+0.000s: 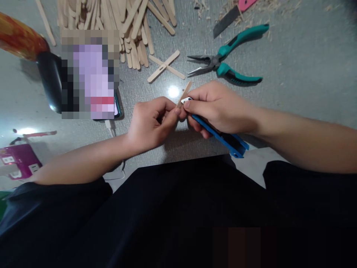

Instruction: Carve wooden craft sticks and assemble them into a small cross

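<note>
My left hand [154, 121] pinches a wooden craft stick [186, 90] between thumb and fingers, the stick slanting up and to the right. My right hand [216, 108] is wrapped around a blue utility knife [223, 137], its rear end jutting out below the palm. The knife's pale front end lies against or very close to the stick; its exact contact is hidden by the fingers. Just beyond the hands, two craft sticks [170, 67] lie crossed on the table, one with a small slot in it.
A pile of craft sticks [136, 22] lies at the back. Green-handled long-nose pliers [214, 62] rest open at right, near a pink-handled blade [227, 21] and wood shavings. A blurred-out phone [95, 78] with a cable sits left, beside a dark object [48, 78]. A purple box [21, 160] is farther left.
</note>
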### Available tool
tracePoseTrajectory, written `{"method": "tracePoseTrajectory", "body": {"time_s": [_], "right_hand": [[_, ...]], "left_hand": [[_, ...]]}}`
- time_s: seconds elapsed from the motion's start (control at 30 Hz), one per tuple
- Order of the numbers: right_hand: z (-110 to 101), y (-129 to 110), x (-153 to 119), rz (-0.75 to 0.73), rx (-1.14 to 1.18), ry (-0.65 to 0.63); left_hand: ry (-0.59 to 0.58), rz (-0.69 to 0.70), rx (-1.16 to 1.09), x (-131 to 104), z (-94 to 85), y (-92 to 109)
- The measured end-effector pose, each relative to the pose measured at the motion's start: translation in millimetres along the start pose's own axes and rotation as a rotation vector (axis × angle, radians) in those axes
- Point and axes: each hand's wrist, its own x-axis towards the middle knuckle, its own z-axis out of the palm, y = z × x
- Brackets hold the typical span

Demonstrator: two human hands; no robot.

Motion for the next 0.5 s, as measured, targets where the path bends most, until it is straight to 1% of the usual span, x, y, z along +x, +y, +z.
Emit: {"method": "tracePoseTrajectory", "body": {"time_s": [0.2,0.37,0.5], "right_hand": [[-5.2,1.1,1.4,-0.011,-0.023,-0.028],[-0.2,-4.9,-1.1,-0.018,-0.051,0.034],[3.5,-5.7,-2.5,-0.028,-0.080,0.075]], "left_hand": [[-0.019,0.007,-0.032,-1.3,-1.1,-2.0],[0.016,-0.023,-0.063,-0.2,1.0,-3.5],[0.034,0.013,-0.065,-0.5,2.7,-5.2]]}}
